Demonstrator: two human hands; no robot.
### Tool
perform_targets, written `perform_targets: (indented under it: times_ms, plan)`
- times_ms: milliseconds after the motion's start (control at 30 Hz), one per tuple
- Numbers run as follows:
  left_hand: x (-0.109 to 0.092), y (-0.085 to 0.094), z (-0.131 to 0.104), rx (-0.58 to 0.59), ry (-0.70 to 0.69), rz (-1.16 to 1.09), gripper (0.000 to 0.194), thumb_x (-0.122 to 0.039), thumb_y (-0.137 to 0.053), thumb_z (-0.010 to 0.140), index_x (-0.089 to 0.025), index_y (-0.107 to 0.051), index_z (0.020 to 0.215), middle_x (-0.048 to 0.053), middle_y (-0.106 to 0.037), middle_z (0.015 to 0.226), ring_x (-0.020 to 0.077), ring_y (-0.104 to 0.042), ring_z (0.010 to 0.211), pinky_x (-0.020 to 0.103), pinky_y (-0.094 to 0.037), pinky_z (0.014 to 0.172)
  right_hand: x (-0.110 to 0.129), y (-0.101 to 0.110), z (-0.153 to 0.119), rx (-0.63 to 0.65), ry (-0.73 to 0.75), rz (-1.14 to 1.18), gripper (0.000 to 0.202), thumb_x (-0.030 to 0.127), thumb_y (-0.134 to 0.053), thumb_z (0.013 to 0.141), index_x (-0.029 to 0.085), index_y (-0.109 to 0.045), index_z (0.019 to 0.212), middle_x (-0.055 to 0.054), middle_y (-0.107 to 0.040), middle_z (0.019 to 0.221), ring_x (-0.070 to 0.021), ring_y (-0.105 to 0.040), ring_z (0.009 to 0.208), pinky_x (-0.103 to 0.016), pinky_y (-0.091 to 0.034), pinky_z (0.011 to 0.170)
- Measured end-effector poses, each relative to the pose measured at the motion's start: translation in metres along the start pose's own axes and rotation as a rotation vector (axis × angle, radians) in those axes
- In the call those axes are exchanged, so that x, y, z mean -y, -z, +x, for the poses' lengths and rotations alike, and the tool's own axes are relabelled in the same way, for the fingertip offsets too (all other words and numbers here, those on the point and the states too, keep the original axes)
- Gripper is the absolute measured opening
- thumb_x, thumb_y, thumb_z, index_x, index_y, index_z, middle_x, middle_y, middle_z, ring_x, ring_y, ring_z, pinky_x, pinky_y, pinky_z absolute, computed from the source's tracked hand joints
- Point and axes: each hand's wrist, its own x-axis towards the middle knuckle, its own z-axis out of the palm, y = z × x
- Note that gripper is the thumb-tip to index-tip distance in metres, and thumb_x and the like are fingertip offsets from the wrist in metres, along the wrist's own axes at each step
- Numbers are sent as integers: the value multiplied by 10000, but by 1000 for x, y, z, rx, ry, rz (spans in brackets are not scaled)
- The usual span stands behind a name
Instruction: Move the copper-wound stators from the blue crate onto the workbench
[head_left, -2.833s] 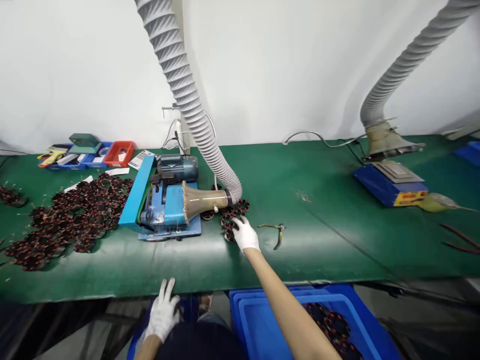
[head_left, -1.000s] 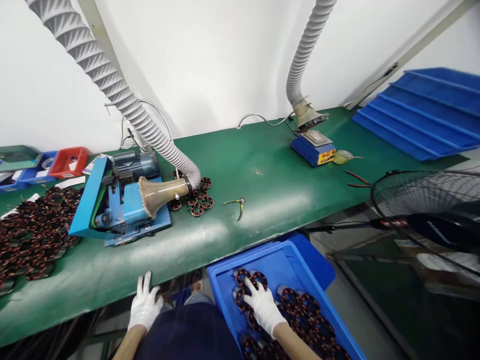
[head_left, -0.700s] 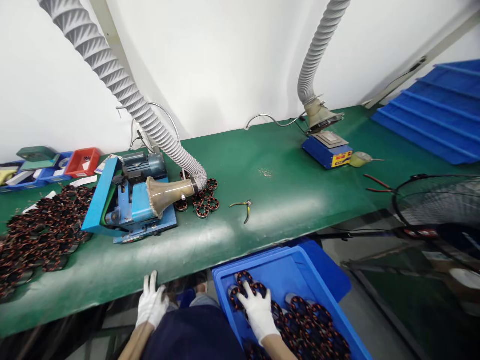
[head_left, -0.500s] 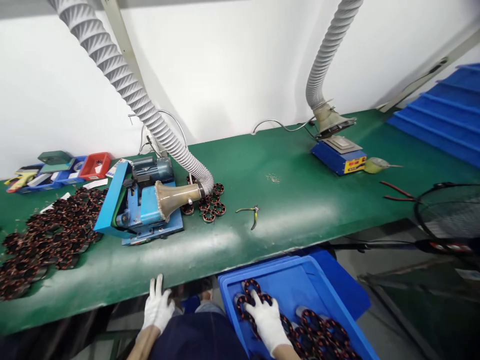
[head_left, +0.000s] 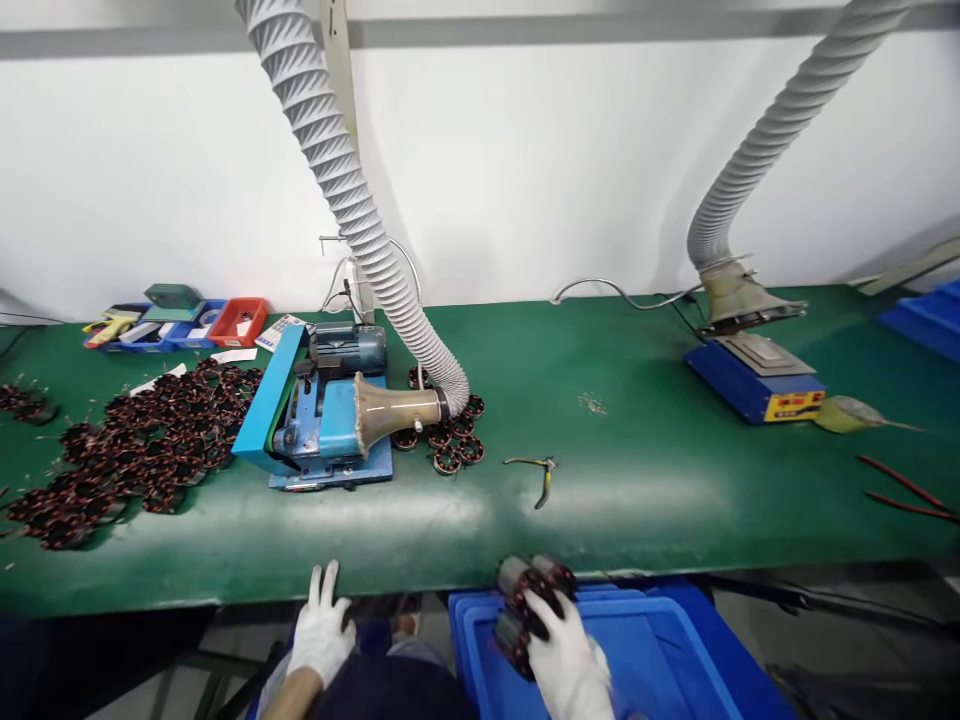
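Gloved right hand (head_left: 568,655) lifts a clutch of wound stator rings (head_left: 529,598) over the blue bin (head_left: 660,660).

The rings are gripped in its curled fingers just above the bin's near-left corner, below the edge of the green surface (head_left: 637,480). The left hand (head_left: 322,630), fingers spread and holding nothing, rests left of the bin by the person's lap. Up on the surface beyond the bin lie small pliers (head_left: 536,472), a few more stator rings (head_left: 450,445) and a blue machine (head_left: 326,420).
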Motion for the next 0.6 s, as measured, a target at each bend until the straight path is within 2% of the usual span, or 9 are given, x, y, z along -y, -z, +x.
perform_targets:
  times_ms: [67, 200, 300, 367, 500, 600]
  plan:
    - [1, -2, 2, 4, 0, -6, 312, -233, -545, 723, -226, -701, 994, 58, -216, 1598, 355, -62, 1463, 366, -399, 967, 20, 11, 39, -1, 15, -38, 318, 226, -578, 892, 234, -583, 1210, -85, -509, 1374, -250, -546, 1137, -451, -422, 960]
    - [6, -8, 3, 5, -9, -11, 304, -218, -534, 723, -228, -697, 980, 68, -209, 1597, 334, -73, 1465, 353, -392, 962, 58, 19, 113, 81, 163, -102, 306, 362, -620, 882, 195, -600, 1138, -77, -564, 1281, -239, -583, 1047, -470, -448, 926]
    - [10, -12, 1, 10, -7, -21, 323, -217, -552, 711, -241, -696, 1000, 66, -242, 1588, 321, -108, 1463, 360, -380, 980, 81, 19, 157, 113, 213, -144, 287, 353, -604, 901, 178, -600, 1129, -67, -619, 1173, -230, -616, 989, -482, -476, 900]
    - [11, -13, 0, 17, -5, -31, 351, -219, -571, 698, -249, -694, 1025, 75, -258, 1581, 328, -128, 1459, 373, -376, 990, 92, 24, 179, 94, 237, -141, 281, 333, -601, 908, 179, -596, 1143, -66, -625, 1168, -230, -622, 993, -488, -484, 903]
    - [9, -8, 0, 6, -12, -34, 319, -226, -580, 702, -238, -704, 995, 85, -245, 1584, 344, -112, 1459, 381, -373, 995, 95, 53, 199, -76, 227, -29, 341, 306, -597, 913, 208, -548, 1236, -86, -536, 1330, -252, -586, 1085, -498, -482, 927]
    - [8, 1, 1, -11, -24, -10, 297, -220, -573, 716, -228, -711, 979, 86, -250, 1584, 357, -107, 1458, 377, -399, 967, 62, 74, 180, -235, 110, 98, 346, 305, -558, 936, 222, -523, 1270, -87, -498, 1379, -266, -540, 1166, -509, -456, 968]
